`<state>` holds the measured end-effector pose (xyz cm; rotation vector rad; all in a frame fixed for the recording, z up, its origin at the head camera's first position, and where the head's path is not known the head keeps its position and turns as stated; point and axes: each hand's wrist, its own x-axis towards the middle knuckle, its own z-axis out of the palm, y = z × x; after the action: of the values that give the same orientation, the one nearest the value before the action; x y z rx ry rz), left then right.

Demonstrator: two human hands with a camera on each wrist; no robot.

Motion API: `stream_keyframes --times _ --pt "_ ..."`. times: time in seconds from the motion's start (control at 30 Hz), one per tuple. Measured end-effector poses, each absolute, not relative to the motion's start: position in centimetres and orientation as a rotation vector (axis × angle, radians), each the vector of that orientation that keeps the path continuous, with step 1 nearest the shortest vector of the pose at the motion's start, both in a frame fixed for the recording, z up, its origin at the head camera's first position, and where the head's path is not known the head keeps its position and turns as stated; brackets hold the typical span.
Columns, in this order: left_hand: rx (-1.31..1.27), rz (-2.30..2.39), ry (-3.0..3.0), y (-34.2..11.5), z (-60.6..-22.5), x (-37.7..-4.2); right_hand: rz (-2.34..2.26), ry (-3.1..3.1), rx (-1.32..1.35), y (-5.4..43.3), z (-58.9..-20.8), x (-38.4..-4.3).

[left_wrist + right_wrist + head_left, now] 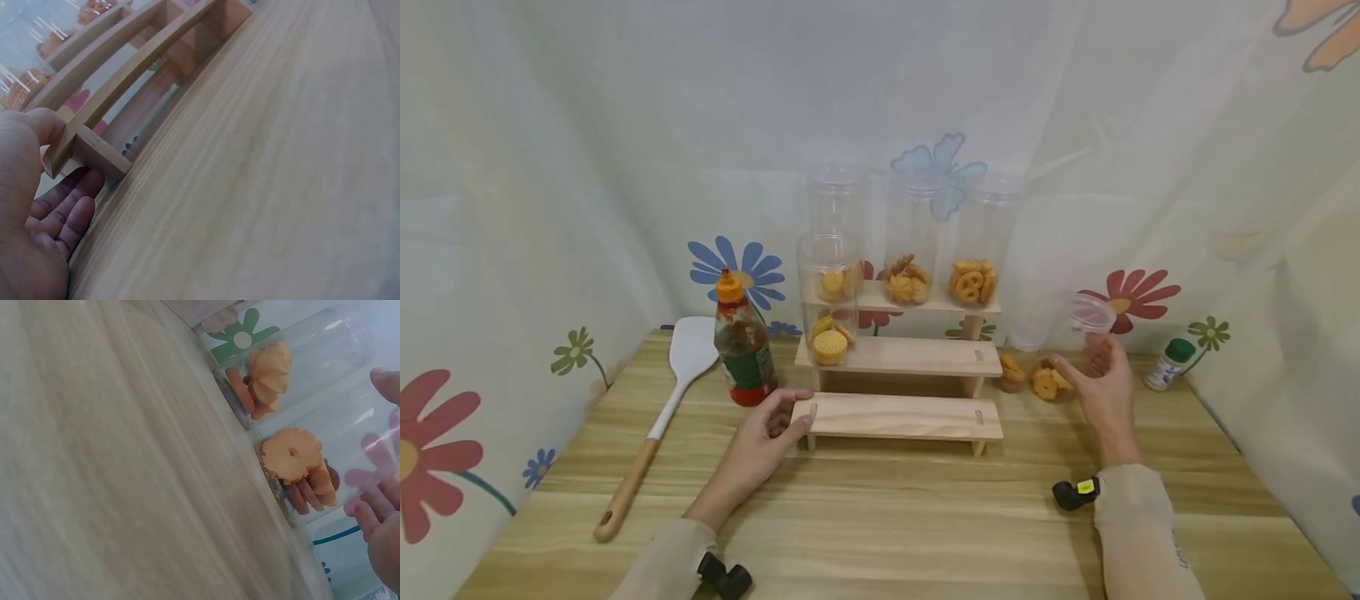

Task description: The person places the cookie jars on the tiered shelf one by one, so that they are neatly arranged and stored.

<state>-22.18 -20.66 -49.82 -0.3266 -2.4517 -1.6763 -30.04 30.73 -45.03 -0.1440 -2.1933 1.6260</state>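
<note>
My left hand holds the left end of the lowest step of a three-tier wooden rack. In the left wrist view, its lower fingers are bent beside the step's leg. On the right, my right hand is around a clear lidded jar standing on the table, with thumb and fingers on opposite sides. Flower-shaped cookies lie at its bottom. Just left of it stands another clear jar with cookies. The contact between my right fingertips and the jar is hard to see.
Clear snack jars stand on the top tier, including one of pretzel-shaped snacks; another jar is on the middle tier. Left are a sauce bottle and a white spatula. A green-capped shaker stands far right.
</note>
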Motion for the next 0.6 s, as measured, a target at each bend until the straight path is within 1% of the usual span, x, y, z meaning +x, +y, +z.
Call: stream_keyframes --times 0.6 --pt "-0.326 -1.678 -2.450 -20.68 -50.30 -22.47 1.620 -2.185 -0.126 30.88 -45.21 -30.21"
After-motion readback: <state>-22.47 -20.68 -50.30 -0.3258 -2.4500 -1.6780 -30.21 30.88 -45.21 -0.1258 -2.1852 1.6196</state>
